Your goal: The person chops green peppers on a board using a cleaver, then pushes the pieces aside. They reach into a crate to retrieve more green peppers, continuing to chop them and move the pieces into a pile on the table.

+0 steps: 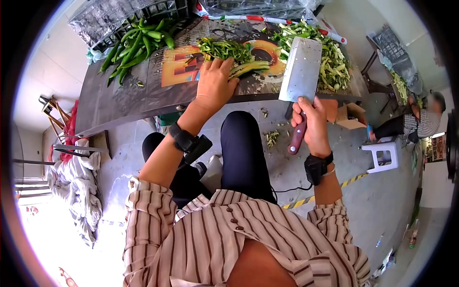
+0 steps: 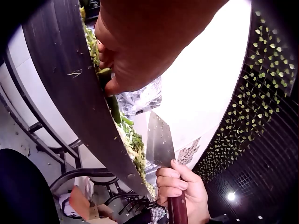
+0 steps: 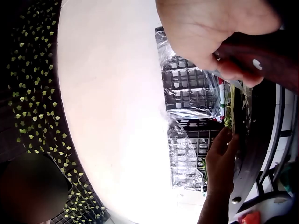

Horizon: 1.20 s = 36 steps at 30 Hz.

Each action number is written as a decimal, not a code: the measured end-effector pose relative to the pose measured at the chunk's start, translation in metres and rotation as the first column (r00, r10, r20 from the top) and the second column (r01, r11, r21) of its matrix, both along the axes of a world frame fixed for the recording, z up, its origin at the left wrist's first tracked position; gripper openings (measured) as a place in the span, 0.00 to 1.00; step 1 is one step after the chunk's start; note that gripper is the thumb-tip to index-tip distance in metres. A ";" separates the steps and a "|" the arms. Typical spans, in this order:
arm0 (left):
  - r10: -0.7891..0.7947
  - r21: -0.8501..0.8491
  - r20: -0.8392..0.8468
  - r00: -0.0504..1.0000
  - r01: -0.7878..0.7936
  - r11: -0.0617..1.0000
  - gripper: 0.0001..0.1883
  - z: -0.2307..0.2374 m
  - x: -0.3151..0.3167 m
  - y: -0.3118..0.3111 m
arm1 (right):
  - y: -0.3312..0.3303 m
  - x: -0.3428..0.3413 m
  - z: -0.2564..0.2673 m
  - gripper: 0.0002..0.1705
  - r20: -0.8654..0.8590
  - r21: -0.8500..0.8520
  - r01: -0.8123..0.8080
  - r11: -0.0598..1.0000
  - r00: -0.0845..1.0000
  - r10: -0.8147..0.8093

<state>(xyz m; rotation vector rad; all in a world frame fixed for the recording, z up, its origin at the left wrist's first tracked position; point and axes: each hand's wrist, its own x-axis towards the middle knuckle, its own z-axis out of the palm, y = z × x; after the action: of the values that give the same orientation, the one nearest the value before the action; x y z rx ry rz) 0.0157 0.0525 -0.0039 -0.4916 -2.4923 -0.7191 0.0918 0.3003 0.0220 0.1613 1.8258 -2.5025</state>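
My right hand (image 1: 310, 119) grips the dark red wooden handle of a cleaver (image 1: 302, 67). The broad blade points up and away, overlapping the table edge in the head view, with small bits stuck to it. On the table, my left hand (image 1: 216, 85) holds long green peppers (image 1: 249, 68), which look split open, between thumb and fingers. Its fingertips lie at a small heap of cut pepper strips (image 1: 217, 48). In the left wrist view, the thumb of the left hand (image 2: 126, 60) presses beside a green piece; the other fingertips are partly hidden.
Whole green peppers (image 1: 143, 44) lie piled at the table's left. A larger heap of chopped pepper (image 1: 334, 64) covers the right end. Plastic-lined black crates (image 1: 167, 9) stand behind. A cardboard box (image 1: 351, 116) and white stool (image 1: 382, 155) stand right, near another seated person (image 1: 425, 122).
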 end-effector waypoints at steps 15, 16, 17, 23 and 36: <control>0.000 0.115 0.025 1.000 -0.003 0.993 0.16 -0.006 0.011 0.005 | -0.046 -0.030 0.006 0.05 -0.215 0.221 -0.043 0.974 0.972 0.091; 0.002 0.117 0.028 1.000 -0.006 0.993 0.16 -0.005 0.013 0.005 | -0.050 -0.034 0.005 0.05 -0.244 0.248 -0.046 0.968 0.964 0.108; 0.018 0.107 0.027 0.999 -0.021 0.994 0.16 -0.003 0.014 0.005 | -0.055 -0.037 0.004 0.04 -0.273 0.250 -0.049 0.967 0.955 0.119; 0.036 0.101 0.042 0.998 -0.040 0.994 0.17 -0.002 0.014 0.006 | -0.078 -0.051 -0.008 0.05 -0.303 0.307 -0.046 0.951 0.942 0.144; 0.069 0.097 -0.017 0.997 -0.067 0.993 0.14 -0.009 0.012 0.009 | -0.081 -0.052 -0.013 0.07 -0.302 0.433 -0.056 0.900 0.931 0.203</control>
<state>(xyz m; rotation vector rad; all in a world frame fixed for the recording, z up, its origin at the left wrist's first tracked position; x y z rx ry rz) 0.0281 0.0610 -0.0127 -0.3752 -2.4291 -0.7993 0.0401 0.2193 0.0088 -0.4016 2.3961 -2.1124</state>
